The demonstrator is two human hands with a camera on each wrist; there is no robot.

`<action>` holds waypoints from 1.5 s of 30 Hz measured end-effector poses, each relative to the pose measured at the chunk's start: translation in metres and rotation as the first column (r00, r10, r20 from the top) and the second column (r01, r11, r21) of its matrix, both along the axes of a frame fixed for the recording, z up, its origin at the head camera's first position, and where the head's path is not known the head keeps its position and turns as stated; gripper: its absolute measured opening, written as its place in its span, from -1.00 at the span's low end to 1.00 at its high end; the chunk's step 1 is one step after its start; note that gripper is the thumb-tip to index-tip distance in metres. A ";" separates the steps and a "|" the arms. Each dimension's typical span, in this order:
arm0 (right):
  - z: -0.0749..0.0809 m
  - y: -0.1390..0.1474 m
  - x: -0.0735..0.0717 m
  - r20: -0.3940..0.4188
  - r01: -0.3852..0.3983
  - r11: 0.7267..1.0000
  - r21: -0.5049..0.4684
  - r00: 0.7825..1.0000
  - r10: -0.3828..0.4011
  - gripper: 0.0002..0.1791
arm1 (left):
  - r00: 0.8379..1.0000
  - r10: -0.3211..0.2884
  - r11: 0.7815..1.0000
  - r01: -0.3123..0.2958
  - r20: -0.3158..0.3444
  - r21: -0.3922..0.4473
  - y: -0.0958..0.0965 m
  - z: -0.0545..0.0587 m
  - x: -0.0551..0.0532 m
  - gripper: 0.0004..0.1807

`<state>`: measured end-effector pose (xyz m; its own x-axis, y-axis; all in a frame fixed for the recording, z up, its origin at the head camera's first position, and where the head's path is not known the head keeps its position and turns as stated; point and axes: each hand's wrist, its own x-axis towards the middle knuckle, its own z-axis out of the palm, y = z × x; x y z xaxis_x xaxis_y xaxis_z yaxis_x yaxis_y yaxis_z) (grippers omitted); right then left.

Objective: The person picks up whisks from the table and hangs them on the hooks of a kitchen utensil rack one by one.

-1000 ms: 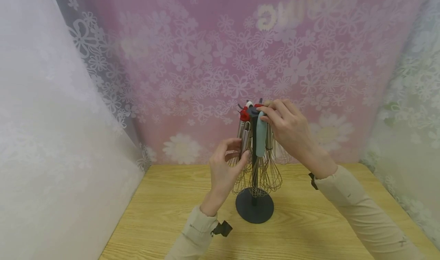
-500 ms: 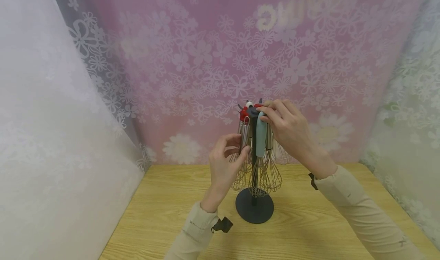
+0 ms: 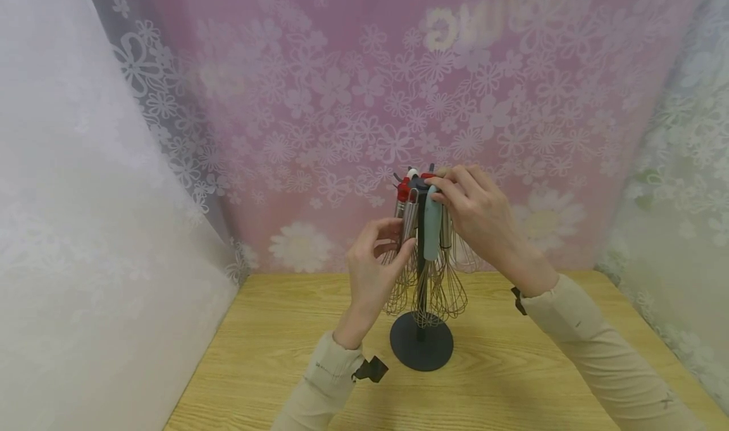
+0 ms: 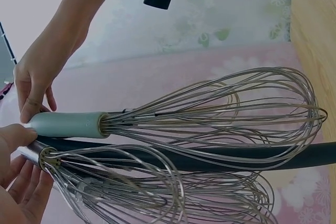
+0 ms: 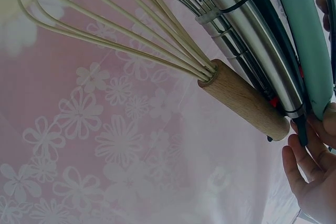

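Observation:
A dark whisk stand [image 3: 421, 355] with a round base stands on the table, several whisks hanging from its hooked top. My left hand [image 3: 371, 269] holds a steel-handled whisk [image 3: 409, 217] between thumb and fingers, its loop close to the stand's top. In the left wrist view, the wires of this whisk slant across those of others behind it. My right hand [image 3: 483, 219] pinches the upper end of a mint-handled whisk [image 3: 433, 231], at the hooks. Whether the steel whisk's loop touches a hook, I cannot tell.
A wooden-handled whisk [image 5: 244, 100] and a steel handle [image 5: 265, 51] hang close together in the right wrist view. Red parts [image 3: 403, 192] show at the stand's top left. The wooden table [image 3: 273, 355] meets a flowered pink curtain [image 3: 319, 133] behind.
My left hand has lifted the steel-handled whisk slightly and brought its loop rightward, nearer the stand's top. My right hand stays in place.

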<state>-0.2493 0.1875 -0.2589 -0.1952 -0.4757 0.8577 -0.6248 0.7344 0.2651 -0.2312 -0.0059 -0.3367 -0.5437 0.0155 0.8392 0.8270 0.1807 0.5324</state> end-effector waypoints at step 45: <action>-0.001 -0.001 0.001 -0.011 0.002 1.000 0.000 1.000 -0.002 -0.70 | 0.978 0.205 0.969 -0.208 -0.037 -0.135 0.011 -0.013 0.005 -0.53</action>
<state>-0.2483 0.1868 -0.2594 -0.1869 -0.4748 0.8600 -0.6201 0.7360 0.2716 -0.2266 0.0047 -0.3498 -0.5284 0.0211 0.8487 0.7754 0.4191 0.4724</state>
